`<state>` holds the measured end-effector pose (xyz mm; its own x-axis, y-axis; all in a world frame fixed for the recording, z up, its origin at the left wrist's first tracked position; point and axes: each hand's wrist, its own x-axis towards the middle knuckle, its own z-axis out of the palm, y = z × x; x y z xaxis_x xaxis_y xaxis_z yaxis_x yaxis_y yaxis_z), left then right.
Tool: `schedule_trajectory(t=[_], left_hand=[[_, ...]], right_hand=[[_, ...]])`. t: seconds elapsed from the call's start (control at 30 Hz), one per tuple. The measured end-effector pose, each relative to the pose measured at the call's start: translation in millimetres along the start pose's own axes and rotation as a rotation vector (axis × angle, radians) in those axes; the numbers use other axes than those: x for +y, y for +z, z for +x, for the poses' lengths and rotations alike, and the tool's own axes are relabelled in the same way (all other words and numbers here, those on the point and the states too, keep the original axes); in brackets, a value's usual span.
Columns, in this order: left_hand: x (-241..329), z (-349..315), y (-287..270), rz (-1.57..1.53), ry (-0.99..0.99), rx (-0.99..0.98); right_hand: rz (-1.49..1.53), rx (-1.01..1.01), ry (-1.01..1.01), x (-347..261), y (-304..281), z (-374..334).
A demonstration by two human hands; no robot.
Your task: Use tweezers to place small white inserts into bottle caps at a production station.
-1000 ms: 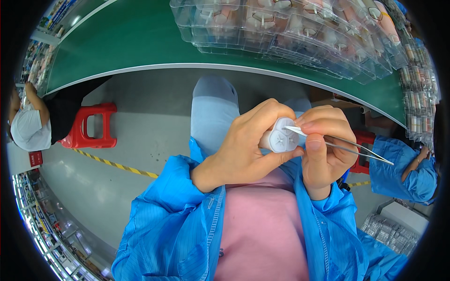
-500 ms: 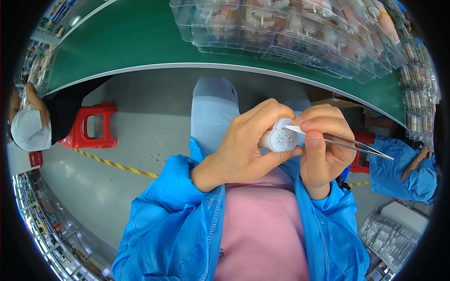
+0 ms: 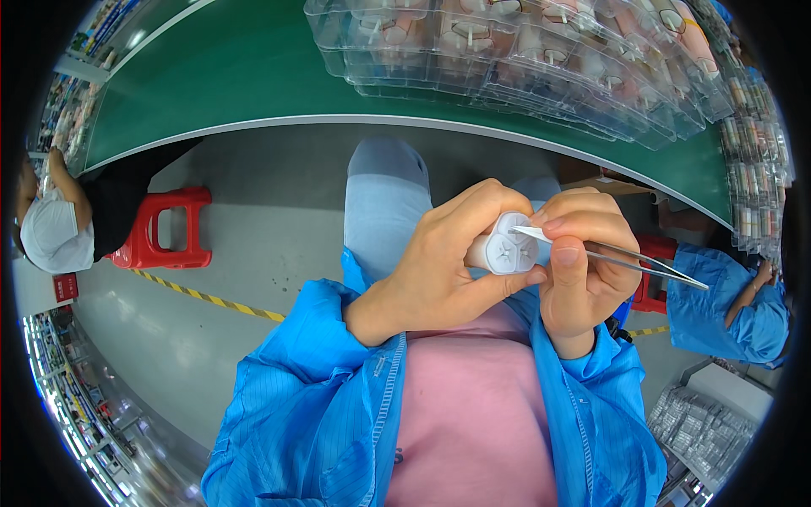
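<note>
Over my lap, my left hand (image 3: 452,262) is closed round a small white plastic part (image 3: 507,253). Its end face is turned up, with rounded lobes and star-shaped marks on it. My right hand (image 3: 587,253) pinches metal tweezers (image 3: 655,269), whose far end points out to the right. Between that hand's thumb and forefinger a white pointed piece (image 3: 532,232) sticks out, and its tip meets the upper part of the lobed face. Whether this piece belongs to the tweezers or is separate, I cannot tell.
Ahead lies a green table (image 3: 220,76) with a pale edge. Stacked clear plastic trays (image 3: 507,76) of small parts stand on it. Co-workers sit at left and right; a red stool (image 3: 173,228) is beside the left one. A bin of clear packs (image 3: 701,427) stands lower right.
</note>
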<state>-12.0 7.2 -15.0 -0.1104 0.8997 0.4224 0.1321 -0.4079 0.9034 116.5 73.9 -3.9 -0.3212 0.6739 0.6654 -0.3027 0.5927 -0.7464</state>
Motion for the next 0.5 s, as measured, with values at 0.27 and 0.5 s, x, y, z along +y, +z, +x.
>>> schedule_trajectory(t=[0.27,0.5], left_hand=[[1.0,1.1,0.4,-0.012,-0.002,-0.006],[1.7,1.1,1.0,-0.026,-0.013,-0.01]], right_hand=[[-0.006,-0.012,-0.017,1.2,-1.8,0.5],[-0.005,-0.004,-0.022,0.8,-2.2,-0.3]])
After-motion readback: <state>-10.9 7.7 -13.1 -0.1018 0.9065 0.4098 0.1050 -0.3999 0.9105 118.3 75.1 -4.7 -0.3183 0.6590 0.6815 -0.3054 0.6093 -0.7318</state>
